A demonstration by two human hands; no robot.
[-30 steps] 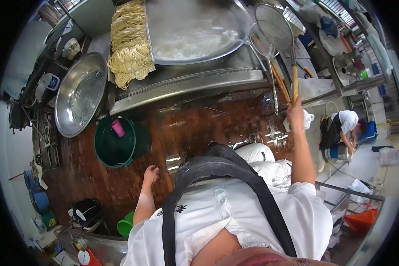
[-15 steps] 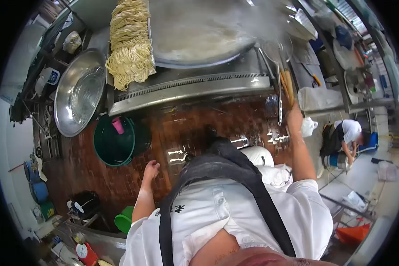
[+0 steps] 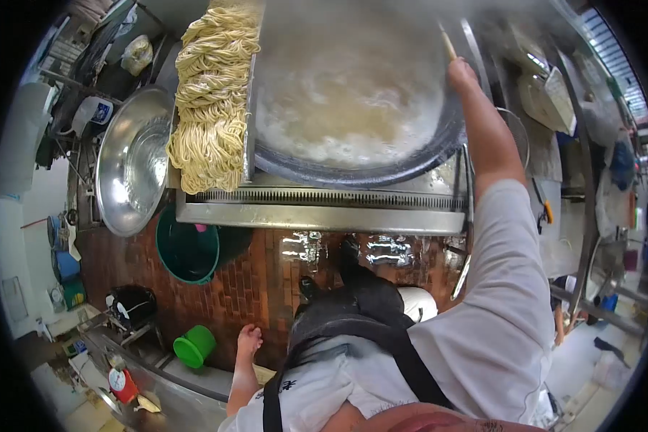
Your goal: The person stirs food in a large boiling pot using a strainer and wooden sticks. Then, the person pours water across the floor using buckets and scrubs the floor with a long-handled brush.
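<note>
While the right hand [image 3: 462, 74] was low beside the stove earlier, its fingers now wrap a wooden handle [image 3: 448, 45] over the big pot [image 3: 324, 175]. Arm reaches forward, slightly bent. Handle's long axis runs forward, leaning left; far end lost in steam. Left hand [image 3: 249, 340] hangs low, fingers loosely curled, holding nothing. Noodles [image 3: 212, 101] lie left of the pot.

Wooden handle [image 3: 448, 45]: pale, slim, straight
Pose: slanted, near end in the right grip [image 3: 461, 74]
Place: over the steaming pot [image 3: 338, 171], near its right side; far end obscured
</note>
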